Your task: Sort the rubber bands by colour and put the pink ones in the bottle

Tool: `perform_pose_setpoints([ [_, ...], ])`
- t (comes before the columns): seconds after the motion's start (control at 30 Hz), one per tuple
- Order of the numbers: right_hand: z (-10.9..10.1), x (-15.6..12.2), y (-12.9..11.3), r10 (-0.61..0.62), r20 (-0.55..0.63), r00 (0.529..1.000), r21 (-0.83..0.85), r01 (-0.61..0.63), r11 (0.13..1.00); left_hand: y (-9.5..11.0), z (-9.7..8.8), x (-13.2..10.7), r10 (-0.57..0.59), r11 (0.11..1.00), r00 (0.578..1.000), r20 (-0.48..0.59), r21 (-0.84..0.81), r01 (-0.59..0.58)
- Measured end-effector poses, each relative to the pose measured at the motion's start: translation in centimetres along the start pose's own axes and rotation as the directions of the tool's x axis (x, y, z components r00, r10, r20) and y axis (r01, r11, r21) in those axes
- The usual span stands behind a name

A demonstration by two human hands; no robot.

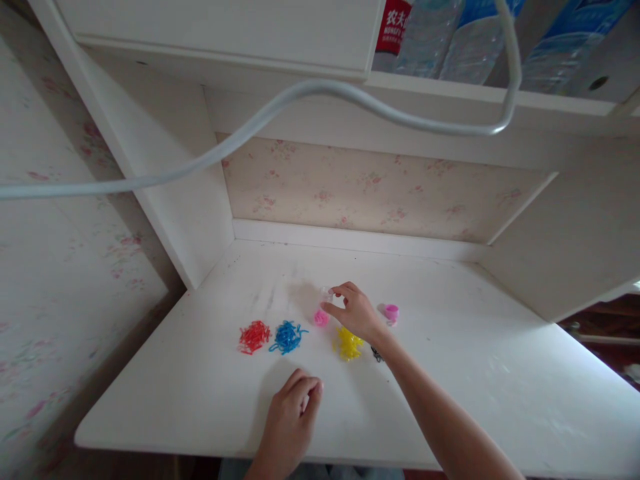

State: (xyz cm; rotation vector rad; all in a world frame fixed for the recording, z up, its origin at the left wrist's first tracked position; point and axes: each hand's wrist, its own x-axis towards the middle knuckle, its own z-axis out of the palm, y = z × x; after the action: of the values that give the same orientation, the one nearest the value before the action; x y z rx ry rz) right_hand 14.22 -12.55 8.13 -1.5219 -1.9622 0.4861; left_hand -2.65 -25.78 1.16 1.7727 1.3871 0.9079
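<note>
On the white desk [450, 373] lie small piles of rubber bands: red [254, 336], blue [287, 337], pink [321, 318] and yellow [349, 344]. My right hand [356, 312] reaches over the yellow pile and pinches a small clear container [327, 294] just above the pink pile. A small pink lid or cup [391, 313] sits to the right of that hand. My left hand [291, 417] rests near the desk's front edge with its fingers curled under, nothing visible in it. A dark small item [376, 353] lies by my right wrist.
A white cable [320, 90] hangs across the view in front of the shelf. Water bottles [450, 37] stand on the upper shelf. Side panels of the desk hutch [190, 200] wall in the left and right. Floral wallpaper [370, 193] backs the desk.
</note>
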Motion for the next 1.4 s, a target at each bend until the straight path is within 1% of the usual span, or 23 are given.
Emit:
perform_pose_setpoints([
  [0.3, 0.4, -0.6, 0.4, -0.022, -0.018, 1.000, -0.047, 0.021, 0.999, -0.1, 0.2, 0.0, 0.006, 1.000, 1.000, 0.010, 0.006, -0.006],
  [0.5, 0.4, -0.9, 0.5, -0.001, -0.023, 1.000, -0.068, -0.001, 0.998, 0.0, 0.1, 0.0, -0.005, 1.000, 1.000, 0.024, 0.001, 0.005],
  [0.7, 0.2, -0.9, 0.3, 0.007, -0.015, 1.000, -0.051, -0.007, 0.999, 0.0, 0.1, 0.0, 0.017, 1.000, 1.000, 0.007, 0.019, -0.017],
  [0.77, -0.1, -1.0, 0.2, 0.014, -0.035, 0.999, -0.029, -0.015, 0.999, -0.1, 0.2, 0.0, 0.024, 0.999, 1.000, 0.000, 0.028, -0.024],
  [0.83, -0.5, -1.4, 0.4, 0.041, -0.084, 0.996, -0.006, -0.042, 0.999, -0.1, 0.2, 0.0, 0.028, 0.999, 1.000, -0.007, 0.038, -0.028],
  [0.93, -0.6, -3.0, 1.4, 0.099, -0.164, 0.981, 0.016, -0.098, 0.995, -0.3, 0.4, 0.1, 0.033, 0.997, 0.999, -0.013, 0.063, -0.032],
  [1.0, -0.2, -5.0, 2.5, 0.140, -0.182, 0.973, 0.025, -0.138, 0.990, -0.4, 0.6, 0.3, 0.038, 0.994, 0.999, -0.018, 0.103, -0.036],
  [1.1, 1.1, -8.6, 4.2, 0.195, -0.180, 0.964, 0.006, -0.197, 0.980, -0.1, 0.8, 0.9, 0.032, 0.981, 0.999, -0.025, 0.191, -0.027],
  [1.2, 2.5, -11.8, 5.2, 0.250, -0.192, 0.949, -0.040, -0.262, 0.964, 0.7, 1.3, 2.0, 0.010, 0.955, 1.000, -0.016, 0.297, -0.005],
  [1.3, 3.3, -13.2, 5.3, 0.269, -0.197, 0.943, -0.083, -0.289, 0.954, 1.6, 2.1, 3.3, 0.011, 0.907, 1.000, -0.007, 0.420, -0.007],
  [1.4, 3.5, -13.2, 5.1, 0.265, -0.194, 0.945, -0.112, -0.290, 0.951, 2.1, 3.1, 4.6, 0.022, 0.847, 1.000, -0.019, 0.532, -0.009],
])
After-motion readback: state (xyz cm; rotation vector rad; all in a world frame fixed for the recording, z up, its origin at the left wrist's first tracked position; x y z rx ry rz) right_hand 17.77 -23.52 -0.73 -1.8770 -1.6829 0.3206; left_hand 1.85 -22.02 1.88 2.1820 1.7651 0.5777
